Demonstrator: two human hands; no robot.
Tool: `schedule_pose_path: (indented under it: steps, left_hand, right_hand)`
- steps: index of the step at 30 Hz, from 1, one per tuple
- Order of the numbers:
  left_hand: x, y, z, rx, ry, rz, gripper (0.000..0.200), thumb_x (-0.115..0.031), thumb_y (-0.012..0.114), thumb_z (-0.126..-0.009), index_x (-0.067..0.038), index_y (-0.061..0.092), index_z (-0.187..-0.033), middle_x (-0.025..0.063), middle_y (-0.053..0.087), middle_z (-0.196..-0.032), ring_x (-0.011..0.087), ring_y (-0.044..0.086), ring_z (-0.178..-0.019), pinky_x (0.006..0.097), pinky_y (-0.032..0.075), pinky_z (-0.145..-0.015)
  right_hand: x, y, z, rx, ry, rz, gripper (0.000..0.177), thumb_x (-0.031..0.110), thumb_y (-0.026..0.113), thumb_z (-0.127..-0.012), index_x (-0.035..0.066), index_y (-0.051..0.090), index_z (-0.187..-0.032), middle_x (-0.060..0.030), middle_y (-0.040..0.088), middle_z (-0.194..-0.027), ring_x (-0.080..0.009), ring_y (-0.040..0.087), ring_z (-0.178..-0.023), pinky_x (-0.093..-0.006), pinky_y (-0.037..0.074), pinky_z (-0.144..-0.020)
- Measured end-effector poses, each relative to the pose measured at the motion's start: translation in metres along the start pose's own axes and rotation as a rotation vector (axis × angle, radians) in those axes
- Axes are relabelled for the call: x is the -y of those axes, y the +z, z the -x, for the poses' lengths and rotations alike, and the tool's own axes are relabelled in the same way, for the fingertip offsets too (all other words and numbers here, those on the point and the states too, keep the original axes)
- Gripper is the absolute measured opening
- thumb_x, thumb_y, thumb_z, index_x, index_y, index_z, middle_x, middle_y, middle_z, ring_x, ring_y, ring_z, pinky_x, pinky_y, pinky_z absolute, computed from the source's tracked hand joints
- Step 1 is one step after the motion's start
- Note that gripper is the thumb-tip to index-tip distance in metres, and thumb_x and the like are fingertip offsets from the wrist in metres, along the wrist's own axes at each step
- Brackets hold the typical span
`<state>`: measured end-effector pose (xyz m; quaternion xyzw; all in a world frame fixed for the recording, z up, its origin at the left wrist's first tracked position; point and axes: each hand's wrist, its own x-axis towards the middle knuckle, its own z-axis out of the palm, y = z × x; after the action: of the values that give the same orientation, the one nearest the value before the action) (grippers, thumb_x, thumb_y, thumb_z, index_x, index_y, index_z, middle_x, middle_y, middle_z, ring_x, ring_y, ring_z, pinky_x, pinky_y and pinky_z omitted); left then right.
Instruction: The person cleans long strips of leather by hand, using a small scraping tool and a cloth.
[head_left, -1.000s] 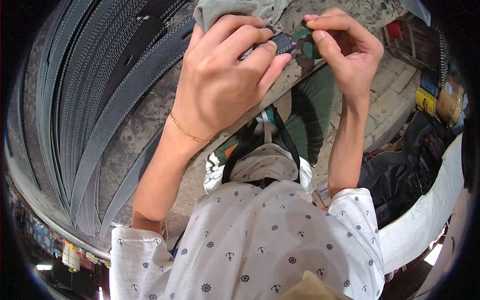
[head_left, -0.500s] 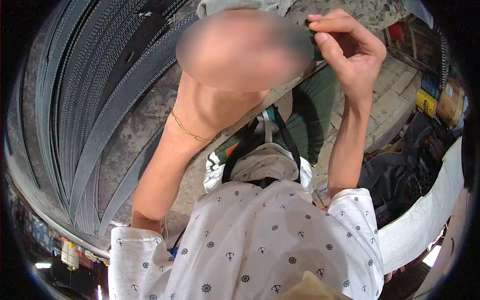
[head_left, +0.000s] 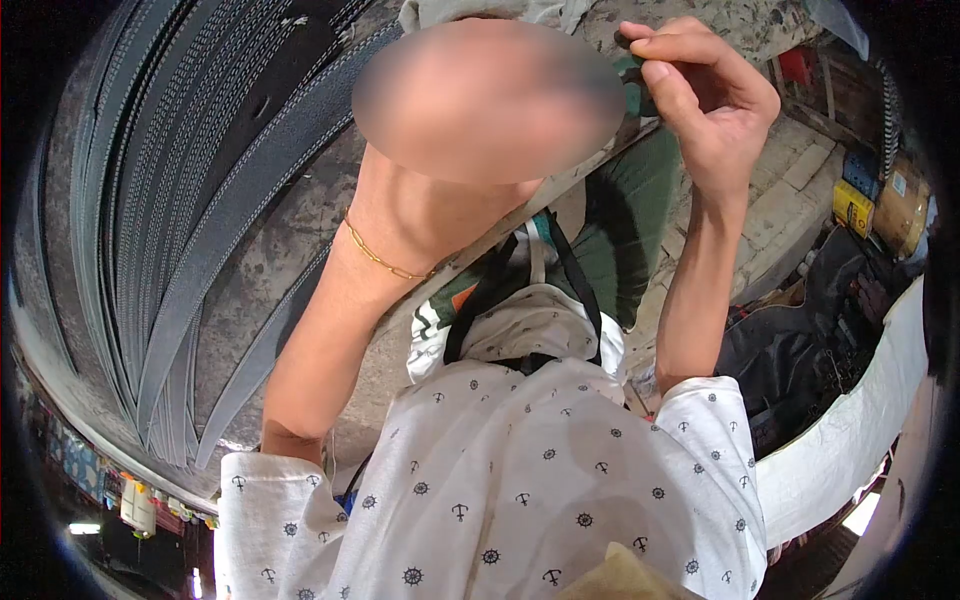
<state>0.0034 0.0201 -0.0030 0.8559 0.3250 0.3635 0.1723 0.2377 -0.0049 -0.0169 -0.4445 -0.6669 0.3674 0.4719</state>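
A blurred oval covers most of my left hand, so its fingers and anything in them cannot be made out. A gold chain bracelet circles that wrist. To the right, my right hand is raised with thumb and index finger pinched on a small dark green piece, which runs leftward into the blur. Its other fingers are curled. Both hands are above the edge of a worn grey work surface.
Long dark straps with pale stitching lie across the left of the surface. Light cloth is at the top. On the right are a yellow box, a brown taped package, black material and a white curved edge.
My right hand has shifted slightly to the right, still pinching the dark green piece. My left forearm has barely moved.
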Motion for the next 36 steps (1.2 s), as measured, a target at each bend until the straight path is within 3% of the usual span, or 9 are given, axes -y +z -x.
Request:
schedule_pose_path:
  steps: [2, 5, 6, 8, 10, 14, 16, 19, 36]
  left_hand:
    - [0.002, -0.002, 0.003, 0.057, 0.011, -0.012, 0.024, -0.013, 0.084, -0.073, -0.005, 0.074, -0.094, 0.0069, 0.071, -0.100, 0.0253, 0.069, -0.098, 0.0354, 0.056, -0.082]
    - [0.005, 0.006, 0.005, 0.017, 0.003, 0.131, 0.024, -0.012, 0.080, -0.075, 0.000, 0.072, -0.094, 0.0131, 0.069, -0.101, 0.0307, 0.067, -0.098, 0.0384, 0.054, -0.084]
    - [0.006, 0.009, 0.004, 0.003, 0.001, 0.178, 0.024, -0.012, 0.079, -0.076, 0.002, 0.071, -0.094, 0.0151, 0.068, -0.102, 0.0325, 0.066, -0.097, 0.0394, 0.053, -0.085]
    - [0.004, 0.012, 0.002, -0.109, 0.022, 0.121, 0.016, -0.009, 0.079, -0.074, 0.002, 0.071, -0.082, 0.0109, 0.067, -0.089, 0.0285, 0.066, -0.089, 0.0365, 0.054, -0.079]
    - [0.003, 0.007, 0.000, -0.106, 0.010, 0.135, 0.014, -0.008, 0.080, -0.073, 0.001, 0.071, -0.080, 0.0102, 0.067, -0.086, 0.0277, 0.066, -0.087, 0.0358, 0.054, -0.078]
    - [0.002, 0.003, -0.001, -0.055, -0.012, 0.175, 0.016, -0.009, 0.080, -0.074, 0.001, 0.071, -0.081, 0.0109, 0.067, -0.088, 0.0283, 0.066, -0.089, 0.0359, 0.054, -0.078]
    - [0.001, 0.002, -0.002, -0.059, -0.011, 0.179, 0.016, -0.009, 0.080, -0.074, 0.001, 0.071, -0.081, 0.0108, 0.067, -0.088, 0.0282, 0.066, -0.088, 0.0357, 0.054, -0.078]
    - [0.001, 0.001, -0.003, -0.064, -0.005, 0.177, 0.016, -0.009, 0.080, -0.074, 0.001, 0.071, -0.082, 0.0106, 0.067, -0.088, 0.0280, 0.066, -0.088, 0.0356, 0.055, -0.078]
    - [0.004, 0.004, 0.001, -0.064, 0.008, 0.179, 0.016, -0.009, 0.079, -0.075, 0.002, 0.070, -0.083, 0.0113, 0.067, -0.089, 0.0284, 0.066, -0.089, 0.0355, 0.055, -0.078]
  right_hand:
    - [0.002, 0.003, 0.000, -0.041, 0.034, 0.004, 0.015, -0.010, 0.064, -0.087, -0.007, 0.070, -0.100, -0.0102, 0.067, -0.093, -0.0195, 0.064, -0.090, -0.0413, 0.053, -0.097]
    - [0.006, 0.007, -0.003, -0.020, 0.009, 0.023, 0.013, -0.005, 0.065, -0.089, -0.004, 0.070, -0.101, -0.0089, 0.064, -0.092, -0.0176, 0.058, -0.086, -0.0393, 0.052, -0.094]
    - [0.010, 0.012, -0.004, -0.084, 0.054, 0.027, 0.011, -0.005, 0.066, -0.083, -0.004, 0.071, -0.093, -0.0091, 0.065, -0.084, -0.0158, 0.058, -0.076, -0.0349, 0.053, -0.087]
    - [0.012, 0.015, -0.005, -0.147, 0.098, 0.031, 0.009, -0.006, 0.068, -0.077, -0.005, 0.073, -0.084, -0.0092, 0.066, -0.075, -0.0140, 0.057, -0.065, -0.0304, 0.053, -0.079]
    - [0.012, 0.016, -0.005, -0.152, 0.098, 0.038, 0.007, -0.003, 0.068, -0.079, -0.005, 0.072, -0.084, -0.0091, 0.065, -0.078, -0.0136, 0.058, -0.068, -0.0336, 0.052, -0.094]
    - [0.019, 0.016, -0.009, -0.178, 0.190, -0.019, 0.007, -0.002, 0.069, -0.079, -0.005, 0.072, -0.085, -0.0095, 0.066, -0.078, -0.0140, 0.059, -0.068, -0.0341, 0.053, -0.092]
    - [0.010, 0.016, -0.006, -0.160, 0.067, 0.021, 0.008, -0.003, 0.068, -0.079, -0.005, 0.072, -0.085, -0.0100, 0.066, -0.078, -0.0145, 0.059, -0.069, -0.0350, 0.052, -0.093]
    - [0.010, 0.014, -0.006, -0.125, 0.049, 0.039, 0.009, -0.004, 0.068, -0.078, -0.005, 0.072, -0.085, -0.0106, 0.066, -0.079, -0.0150, 0.060, -0.070, -0.0359, 0.053, -0.093]
    - [0.018, 0.016, -0.009, -0.175, 0.094, -0.005, 0.011, -0.006, 0.067, -0.076, -0.005, 0.073, -0.086, -0.0117, 0.068, -0.079, -0.0156, 0.061, -0.070, -0.0376, 0.054, -0.094]
